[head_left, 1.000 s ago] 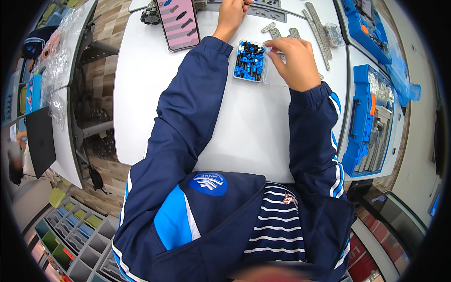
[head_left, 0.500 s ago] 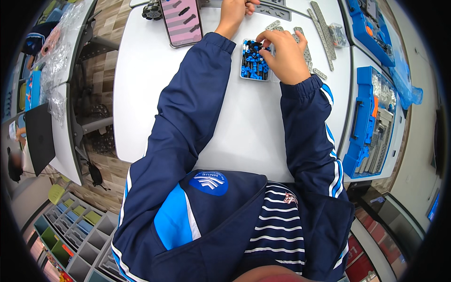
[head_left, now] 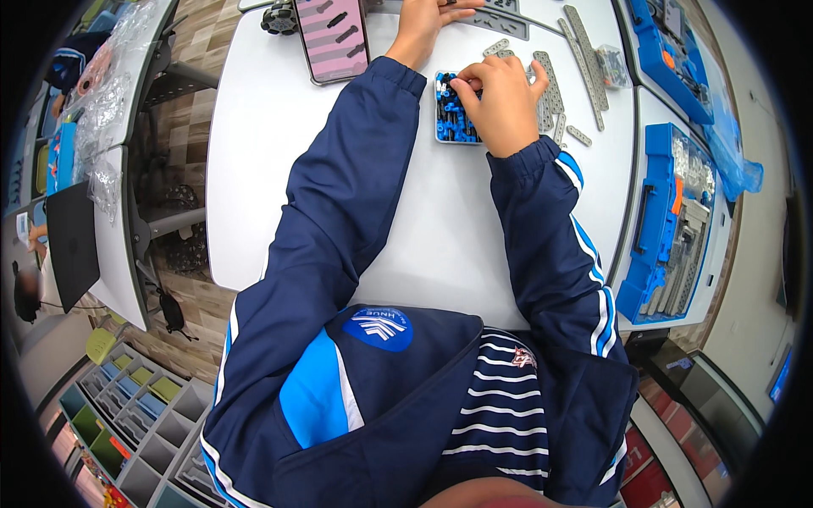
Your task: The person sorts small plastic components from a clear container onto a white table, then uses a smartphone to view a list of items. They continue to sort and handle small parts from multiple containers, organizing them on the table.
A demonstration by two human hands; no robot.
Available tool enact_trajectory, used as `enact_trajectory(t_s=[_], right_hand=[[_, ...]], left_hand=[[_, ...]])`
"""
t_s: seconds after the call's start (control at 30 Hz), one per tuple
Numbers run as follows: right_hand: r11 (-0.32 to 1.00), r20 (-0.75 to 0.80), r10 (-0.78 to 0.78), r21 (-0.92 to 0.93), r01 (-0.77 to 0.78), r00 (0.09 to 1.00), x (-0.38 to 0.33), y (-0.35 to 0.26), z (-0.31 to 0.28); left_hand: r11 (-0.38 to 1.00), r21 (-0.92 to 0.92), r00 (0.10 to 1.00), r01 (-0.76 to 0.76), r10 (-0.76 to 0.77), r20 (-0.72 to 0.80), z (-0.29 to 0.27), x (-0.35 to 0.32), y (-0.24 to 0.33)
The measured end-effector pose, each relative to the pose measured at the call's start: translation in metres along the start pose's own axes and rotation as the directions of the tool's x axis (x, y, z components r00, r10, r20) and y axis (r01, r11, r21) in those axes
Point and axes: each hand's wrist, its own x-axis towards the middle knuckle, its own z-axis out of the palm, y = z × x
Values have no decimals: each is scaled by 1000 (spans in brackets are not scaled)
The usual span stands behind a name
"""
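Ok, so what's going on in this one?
A person's right hand is over an open box of small blue and black parts. The left hand is beside a phone; whether it holds anything is unclear. Grey perforated strips lie farther right on the white table.

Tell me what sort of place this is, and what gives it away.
Probably a robotics classroom or workshop: grey perforated bars on a white table, an open blue case packed with parts, and a box of small blue and black pieces at the right hand.
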Motion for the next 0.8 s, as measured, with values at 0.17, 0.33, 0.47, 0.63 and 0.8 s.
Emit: enact_trajectory(t_s=[0.17, 0.33, 0.47, 0.63, 0.8], right_hand=[[997, 39, 45, 60, -47, 998, 1, 1, 0], [994, 43, 60, 92, -63, 997, 1, 2, 1], [909, -7, 113, 404, -101, 994, 8, 12, -8], [711, 160, 81, 683, -169, 984, 18, 34, -33], [686, -89, 204, 723, -77, 975, 25, 53, -42]], left_hand=[[969, -221, 993, 114, -109, 33, 7, -1, 10], [951, -277, 991, 134, -124, 53, 9, -3, 15], [945, -295, 990, 140, -127, 63, 8, -2, 15], [932, -299, 977, 205, -175, 124, 14, -5, 22], [823, -388, 847, 414, -193, 495, 21, -13, 39]])
